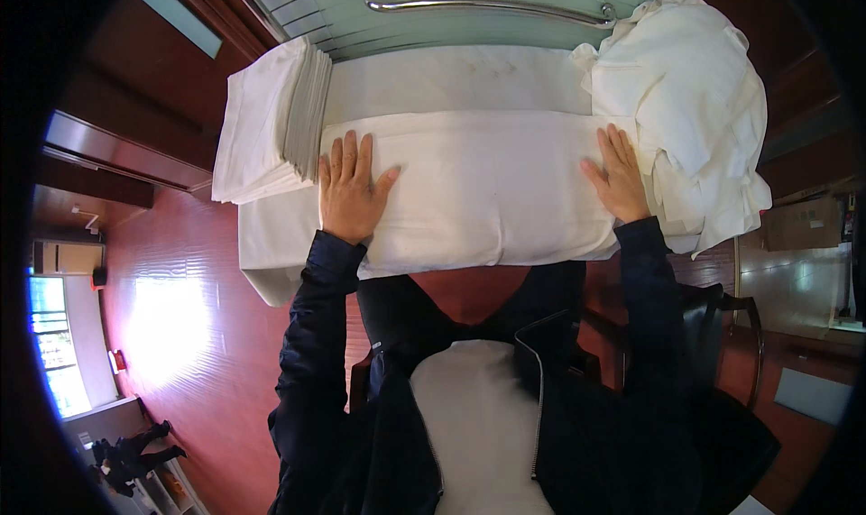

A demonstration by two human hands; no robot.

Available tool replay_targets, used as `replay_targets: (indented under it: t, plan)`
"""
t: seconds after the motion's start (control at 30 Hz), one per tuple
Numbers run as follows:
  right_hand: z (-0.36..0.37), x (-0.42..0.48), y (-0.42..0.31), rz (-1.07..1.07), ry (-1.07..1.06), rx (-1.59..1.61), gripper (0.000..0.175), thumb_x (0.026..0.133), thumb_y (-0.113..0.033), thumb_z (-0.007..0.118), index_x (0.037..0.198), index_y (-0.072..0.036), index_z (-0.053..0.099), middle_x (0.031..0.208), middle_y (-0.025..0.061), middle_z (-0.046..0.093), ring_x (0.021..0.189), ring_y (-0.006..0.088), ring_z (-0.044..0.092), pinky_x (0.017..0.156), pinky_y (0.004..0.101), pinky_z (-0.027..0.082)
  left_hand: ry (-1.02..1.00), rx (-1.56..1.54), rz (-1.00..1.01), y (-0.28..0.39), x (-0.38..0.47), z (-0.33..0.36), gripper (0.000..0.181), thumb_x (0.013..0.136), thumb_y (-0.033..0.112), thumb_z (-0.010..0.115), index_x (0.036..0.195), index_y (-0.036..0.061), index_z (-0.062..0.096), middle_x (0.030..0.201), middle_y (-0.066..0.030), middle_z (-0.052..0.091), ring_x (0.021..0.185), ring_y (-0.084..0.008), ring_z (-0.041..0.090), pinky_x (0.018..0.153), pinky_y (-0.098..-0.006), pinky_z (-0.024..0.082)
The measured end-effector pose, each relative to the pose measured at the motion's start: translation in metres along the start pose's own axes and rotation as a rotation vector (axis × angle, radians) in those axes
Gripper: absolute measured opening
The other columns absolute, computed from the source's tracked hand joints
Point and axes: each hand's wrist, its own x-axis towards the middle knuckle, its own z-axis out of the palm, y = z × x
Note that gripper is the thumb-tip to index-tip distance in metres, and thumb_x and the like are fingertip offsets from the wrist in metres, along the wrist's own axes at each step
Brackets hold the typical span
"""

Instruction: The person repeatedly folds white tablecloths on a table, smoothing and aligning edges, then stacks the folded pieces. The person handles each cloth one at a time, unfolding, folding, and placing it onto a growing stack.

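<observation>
A white cloth (473,190), folded into a wide band, lies across the covered table before me, its near side hanging at the front edge. My left hand (353,187) rests flat on its left end with the fingers spread. On the cloth's right end my right hand (617,173) lies palm down, thumb apart. Neither hand grips anything. Just left of my left hand stands a neat stack of folded white cloths (270,123). Beside my right hand is a heap of crumpled white cloths (683,102).
Behind the table, a curved metal handle (487,3) is fixed to a greenish glass panel. The white table cover (446,82) bears faint stains. A dark chair (703,325) stands at the right. Another person in dark clothes (132,454) is far off at the lower left.
</observation>
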Motion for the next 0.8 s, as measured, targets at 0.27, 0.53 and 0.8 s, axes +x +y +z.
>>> replay_targets:
  t: [0.27, 0.53, 0.8]
  plan:
    - [-0.004, -0.055, -0.164, -0.421, -0.186, 0.166, 0.094, 0.081, -0.042, 0.082, 0.158, -0.011, 0.04, 0.166, 0.0162, 0.034, 0.155, 0.0388, 0.029, 0.125, 0.0576, 0.022, -0.128, -0.319, 0.31, 0.105, -0.039, -0.024, 0.109, 0.061, 0.04, 0.093, 0.156, 0.011, 0.046, 0.166, -0.015, 0.037, 0.154, -0.0365, 0.033, 0.125, -0.055, 0.028]
    - [-0.033, -0.121, -0.015, 0.0, 0.204, -0.221, 0.078, 0.079, 0.009, 0.06, 0.154, -0.007, 0.047, 0.16, 0.0149, 0.046, 0.152, 0.036, 0.036, 0.128, 0.0534, 0.02, 0.141, -0.042, -0.031, -0.025, -0.101, -0.03, 0.081, 0.073, -0.011, 0.066, 0.151, 0.007, 0.053, 0.157, -0.0145, 0.051, 0.149, -0.0346, 0.043, 0.123, -0.0469, 0.032]
    - [0.031, -0.247, 0.036, 0.79, 0.614, 0.815, 0.044, 0.098, -0.005, 0.072, 0.14, 0.002, 0.059, 0.142, 0.0139, 0.062, 0.13, 0.0198, 0.058, 0.108, 0.0341, 0.047, 0.523, -0.691, -0.6, -0.021, -0.214, 0.027, 0.039, 0.096, 0.005, 0.07, 0.132, -0.0043, 0.061, 0.132, -0.0169, 0.063, 0.125, -0.0313, 0.059, 0.107, -0.0427, 0.047]
